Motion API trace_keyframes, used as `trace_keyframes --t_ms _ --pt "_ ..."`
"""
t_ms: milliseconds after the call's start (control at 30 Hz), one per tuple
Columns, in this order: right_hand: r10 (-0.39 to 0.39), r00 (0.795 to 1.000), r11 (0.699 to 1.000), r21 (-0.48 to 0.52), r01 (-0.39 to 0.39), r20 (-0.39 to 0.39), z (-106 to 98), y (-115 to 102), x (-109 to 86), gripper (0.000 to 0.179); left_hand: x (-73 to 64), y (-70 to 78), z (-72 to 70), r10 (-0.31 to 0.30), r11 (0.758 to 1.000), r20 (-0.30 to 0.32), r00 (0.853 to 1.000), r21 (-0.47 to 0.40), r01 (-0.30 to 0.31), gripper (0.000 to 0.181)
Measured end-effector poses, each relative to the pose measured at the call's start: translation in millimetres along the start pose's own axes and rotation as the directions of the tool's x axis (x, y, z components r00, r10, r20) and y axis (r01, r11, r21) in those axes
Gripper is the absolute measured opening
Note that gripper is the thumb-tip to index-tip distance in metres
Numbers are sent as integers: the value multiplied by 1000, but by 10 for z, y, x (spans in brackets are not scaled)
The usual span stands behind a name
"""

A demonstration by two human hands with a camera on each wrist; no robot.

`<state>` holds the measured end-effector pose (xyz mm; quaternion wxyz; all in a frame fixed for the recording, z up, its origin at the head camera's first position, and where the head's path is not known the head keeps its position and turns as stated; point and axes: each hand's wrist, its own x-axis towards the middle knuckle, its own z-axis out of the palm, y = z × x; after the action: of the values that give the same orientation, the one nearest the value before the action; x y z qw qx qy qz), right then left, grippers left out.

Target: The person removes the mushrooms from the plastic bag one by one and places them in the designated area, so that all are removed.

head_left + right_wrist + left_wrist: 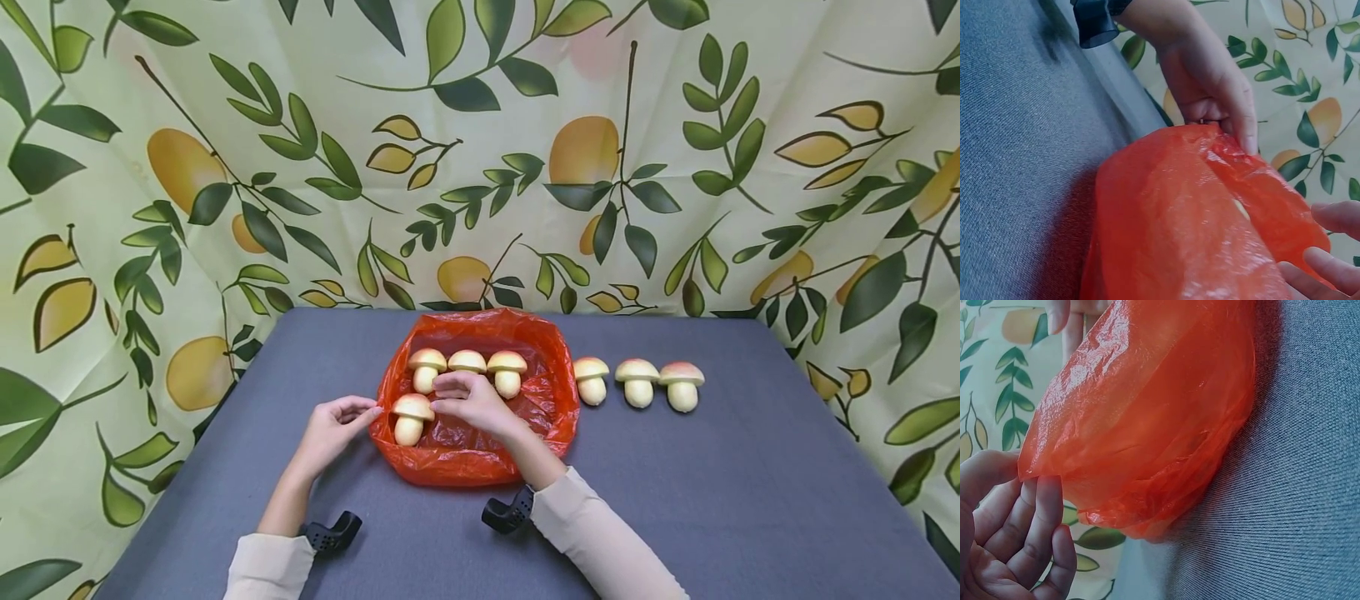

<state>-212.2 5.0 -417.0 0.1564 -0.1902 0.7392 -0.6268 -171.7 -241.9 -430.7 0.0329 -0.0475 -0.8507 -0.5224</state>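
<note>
A red plastic bag (457,468) stands with its mouth spread wide. Several toy mushrooms lie inside, including a front-left mushroom (410,423) and a back-right mushroom (507,372). My left hand (337,429) pinches the bag's left rim between thumb and fingers, as the left wrist view also shows. Over the bag's opening hangs my right hand (474,404), its fingertips beside the front-left mushroom. In the right wrist view the right-hand fingers (1329,269) are spread apart and nothing shows between them. The bag wall hides most of its contents from both wrist views.
Three more mushrooms stand in a row right of the bag: a near one (592,382), a middle one (638,383) and a far one (682,386). All rest on a grey cloth-covered table (712,500). Leaf-patterned fabric (480,167) hangs behind and at both sides.
</note>
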Motion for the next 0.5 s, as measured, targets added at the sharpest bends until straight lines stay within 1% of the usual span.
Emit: trace_keyframes --t_ms 67,233,500 --pt "-15 1000 1000 -21 15 0 25 18 24 42 0 4 0 -1 1000 0 1000 3 1 21" --pt "-8 1000 999 -34 8 -10 101 72 91 42 -9 18 -5 3 1000 3 1000 0 -3 22" --pt "27 998 999 -28 -29 -58 210 133 164 42 -10 21 1 30 999 15 999 -32 -30 22"
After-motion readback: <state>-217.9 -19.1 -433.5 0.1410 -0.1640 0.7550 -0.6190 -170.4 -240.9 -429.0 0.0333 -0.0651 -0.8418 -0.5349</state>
